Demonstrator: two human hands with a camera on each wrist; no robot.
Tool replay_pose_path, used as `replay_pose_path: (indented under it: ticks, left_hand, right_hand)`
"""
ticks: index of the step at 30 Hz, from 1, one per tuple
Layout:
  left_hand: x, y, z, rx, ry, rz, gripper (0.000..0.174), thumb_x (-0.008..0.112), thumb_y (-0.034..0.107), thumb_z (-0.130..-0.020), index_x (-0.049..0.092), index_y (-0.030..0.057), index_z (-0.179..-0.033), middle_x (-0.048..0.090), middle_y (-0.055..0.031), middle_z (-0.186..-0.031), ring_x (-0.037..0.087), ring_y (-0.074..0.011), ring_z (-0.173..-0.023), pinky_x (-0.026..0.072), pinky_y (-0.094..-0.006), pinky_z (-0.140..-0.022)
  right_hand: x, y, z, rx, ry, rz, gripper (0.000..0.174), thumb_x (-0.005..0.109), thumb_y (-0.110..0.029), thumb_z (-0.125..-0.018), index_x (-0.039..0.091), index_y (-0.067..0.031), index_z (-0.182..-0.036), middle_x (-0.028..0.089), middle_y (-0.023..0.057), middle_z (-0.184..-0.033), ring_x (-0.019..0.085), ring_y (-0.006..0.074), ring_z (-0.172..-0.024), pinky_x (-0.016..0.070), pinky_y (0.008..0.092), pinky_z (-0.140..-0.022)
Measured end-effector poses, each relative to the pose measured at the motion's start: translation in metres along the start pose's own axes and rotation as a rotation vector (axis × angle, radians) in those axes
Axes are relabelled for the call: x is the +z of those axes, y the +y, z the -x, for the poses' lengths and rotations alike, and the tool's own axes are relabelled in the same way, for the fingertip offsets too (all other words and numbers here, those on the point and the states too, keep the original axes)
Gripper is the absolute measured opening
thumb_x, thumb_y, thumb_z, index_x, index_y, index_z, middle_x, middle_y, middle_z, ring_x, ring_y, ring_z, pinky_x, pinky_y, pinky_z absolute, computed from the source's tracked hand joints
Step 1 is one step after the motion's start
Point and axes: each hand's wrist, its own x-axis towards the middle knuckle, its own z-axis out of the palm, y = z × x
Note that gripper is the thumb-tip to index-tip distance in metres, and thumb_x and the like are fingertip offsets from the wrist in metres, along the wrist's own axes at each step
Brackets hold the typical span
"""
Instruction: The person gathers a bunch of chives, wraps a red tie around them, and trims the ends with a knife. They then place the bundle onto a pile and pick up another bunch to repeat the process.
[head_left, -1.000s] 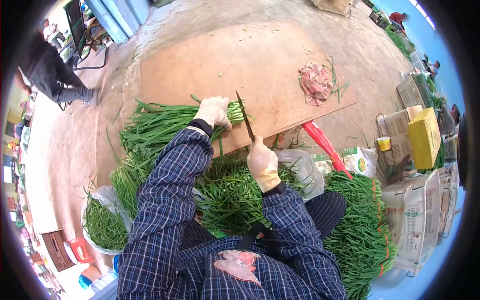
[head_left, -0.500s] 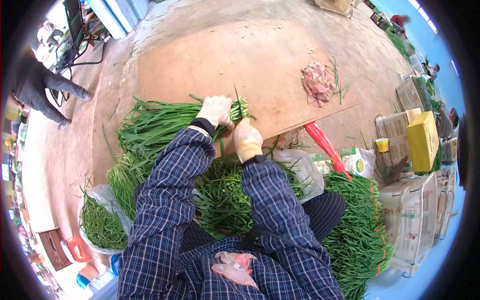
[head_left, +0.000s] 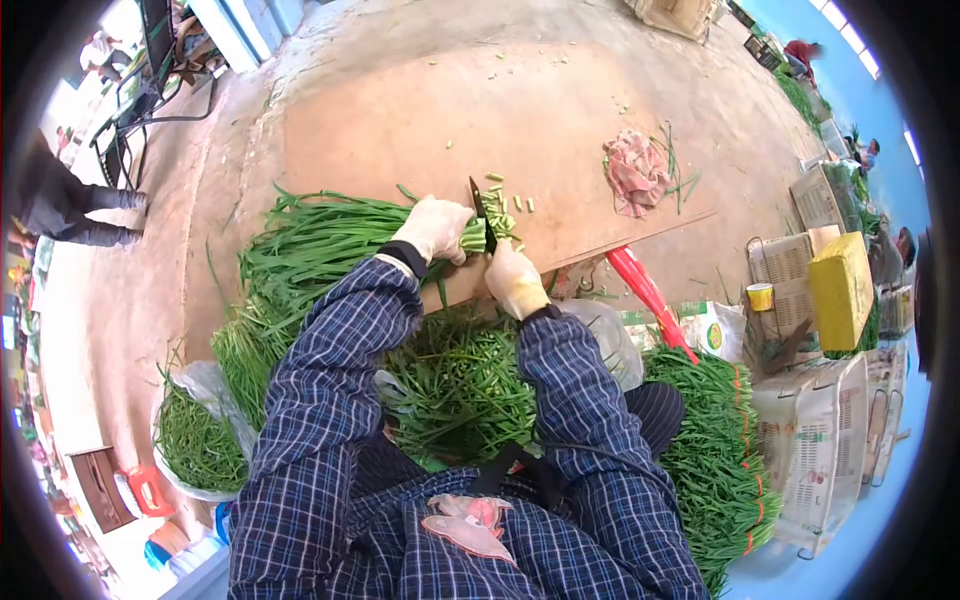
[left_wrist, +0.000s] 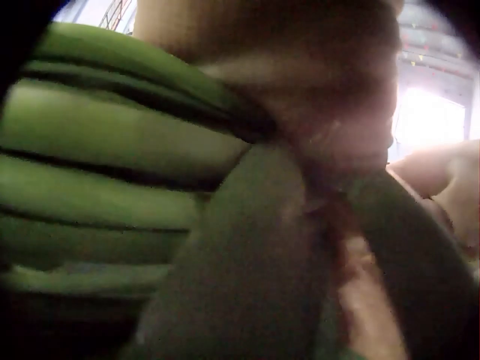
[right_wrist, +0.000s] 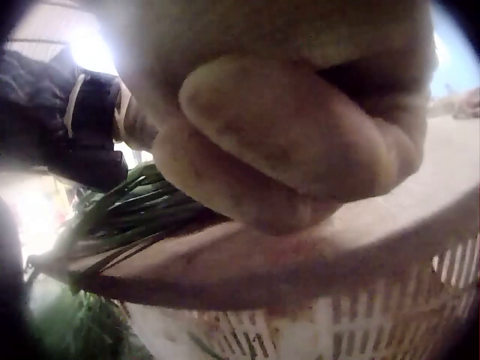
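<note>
My gloved left hand (head_left: 437,229) grips a bunch of garlic chives (head_left: 325,235) near its cut end, holding it down on the brown board (head_left: 400,130). The leaves trail off to the left. In the left wrist view the thick green stalks (left_wrist: 97,142) lie right against this hand. A knife (head_left: 479,205) with a dark blade stands just right of the bunch's end. My gloved right hand (head_left: 515,283) holds it, with the handle hidden inside the fist; curled fingers (right_wrist: 277,127) show in the right wrist view. Short cut stalk pieces (head_left: 505,220) lie beside the blade.
A crumpled pink cloth (head_left: 637,172) lies on the board's right. Loose greens (head_left: 460,390) fill the space below the board, and tied bundles (head_left: 700,450) stand at my right. White crates (head_left: 810,440) and a yellow block (head_left: 842,290) are farther right. Another person's legs (head_left: 90,210) show at left.
My right hand has brought the knife left to the bunch's end, then shifted slightly right. Several short pieces have come off onto the board. The left hand has stayed in place.
</note>
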Motion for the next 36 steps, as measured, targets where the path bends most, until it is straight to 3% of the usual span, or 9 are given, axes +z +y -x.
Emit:
replay_pose_path:
  ticks: [4, 16, 20, 24, 26, 28, 29, 31, 36]
  left_hand:
    - [0.019, 0.007, 0.02, 0.024, 0.165, -0.012, 0.054, 0.083, 0.024, -0.055, 0.059, 0.0079, -0.101, 0.066, -0.0105, -0.091, 0.062, -0.0305, -0.089, 0.0498, -0.0411, -0.078]
    - [0.009, 0.014, 0.043, 0.109, 0.018, 0.0, 0.05, 0.081, 0.022, -0.06, 0.056, 0.0076, -0.102, 0.066, -0.012, -0.088, 0.063, -0.0325, -0.088, 0.0498, -0.0422, -0.073]
    - [0.013, -0.001, 0.054, 0.156, 0.1, 0.005, 0.05, 0.079, 0.02, -0.058, 0.057, 0.0088, -0.102, 0.065, -0.0116, -0.088, 0.063, -0.0329, -0.086, 0.0502, -0.0426, -0.072]
    - [-0.03, -0.024, 0.058, 0.05, 0.165, 0.098, 0.044, 0.077, 0.021, -0.06, 0.057, 0.0108, -0.097, 0.065, -0.0108, -0.081, 0.064, -0.0303, -0.079, 0.0506, -0.0394, -0.068]
    - [-0.041, -0.044, 0.053, 0.038, 0.269, 0.211, 0.038, 0.078, 0.023, -0.061, 0.057, 0.0112, -0.092, 0.062, -0.0082, -0.075, 0.064, -0.0238, -0.072, 0.0497, -0.0346, -0.064]
    - [-0.027, -0.104, 0.021, 0.014, 0.303, 0.39, 0.041, 0.076, 0.023, -0.06, 0.059, 0.0095, -0.094, 0.064, -0.0112, -0.08, 0.064, -0.027, -0.077, 0.0499, -0.0355, -0.068]
    - [-0.017, -0.12, 0.012, -0.004, 0.32, 0.586, 0.043, 0.075, 0.023, -0.059, 0.061, 0.0079, -0.097, 0.066, -0.0143, -0.085, 0.064, -0.0303, -0.082, 0.05, -0.0363, -0.072]
    - [-0.088, -0.082, 0.048, -0.051, 0.251, 0.377, 0.042, 0.075, 0.025, -0.058, 0.061, 0.0085, -0.094, 0.066, -0.0142, -0.084, 0.064, -0.0294, -0.082, 0.0501, -0.036, -0.072]
    - [-0.101, -0.059, 0.021, 0.159, 0.257, 0.079, 0.04, 0.075, 0.025, -0.056, 0.061, 0.0085, -0.09, 0.065, -0.0151, -0.082, 0.064, -0.0316, -0.083, 0.0517, -0.0382, -0.072]
  right_hand:
    - [-0.015, 0.004, 0.013, -0.029, -0.031, 0.0, 0.025, 0.043, -0.011, -0.086, 0.049, 0.0062, -0.104, 0.063, 0.0299, -0.091, 0.062, 0.042, -0.091, 0.0477, 0.0476, -0.079]
    - [-0.018, -0.014, -0.008, -0.026, 0.005, 0.1, 0.025, 0.046, -0.015, -0.088, 0.053, 0.0004, -0.106, 0.065, 0.0254, -0.095, 0.064, 0.0381, -0.091, 0.0494, 0.046, -0.079]
    - [-0.059, 0.029, -0.02, -0.177, 0.157, 0.145, 0.023, 0.052, -0.019, -0.085, 0.054, -0.0021, -0.101, 0.065, 0.0242, -0.086, 0.064, 0.0398, -0.084, 0.0505, 0.0457, -0.073]
    - [-0.111, 0.059, -0.071, -0.07, 0.237, 0.375, 0.019, 0.051, -0.018, -0.087, 0.058, -0.0091, -0.103, 0.066, 0.0218, -0.086, 0.064, 0.0387, -0.085, 0.0503, 0.0466, -0.072]
    - [-0.117, 0.078, -0.095, -0.144, 0.272, 0.385, 0.02, 0.055, -0.024, -0.087, 0.058, -0.0094, -0.1, 0.065, 0.0213, -0.085, 0.062, 0.0401, -0.084, 0.0491, 0.0463, -0.07]
    - [-0.116, 0.085, -0.112, -0.157, 0.253, 0.408, 0.022, 0.056, -0.024, -0.085, 0.059, -0.0121, -0.103, 0.065, 0.0195, -0.088, 0.062, 0.0394, -0.086, 0.049, 0.0451, -0.072]
    - [-0.126, 0.07, -0.092, -0.319, 0.114, 0.43, 0.021, 0.057, -0.021, -0.084, 0.06, -0.0114, -0.103, 0.066, 0.0193, -0.09, 0.063, 0.0371, -0.087, 0.0502, 0.0444, -0.072]
    - [-0.126, 0.055, -0.061, -0.508, -0.078, 0.496, 0.02, 0.057, -0.016, -0.082, 0.062, -0.0111, -0.101, 0.067, 0.0184, -0.091, 0.065, 0.0345, -0.087, 0.0519, 0.0435, -0.072]
    - [-0.102, 0.06, 0.027, -0.759, -0.223, 0.54, 0.013, 0.057, -0.017, -0.078, 0.061, -0.0117, -0.089, 0.067, 0.0152, -0.081, 0.065, 0.0345, -0.074, 0.0527, 0.0429, -0.064]
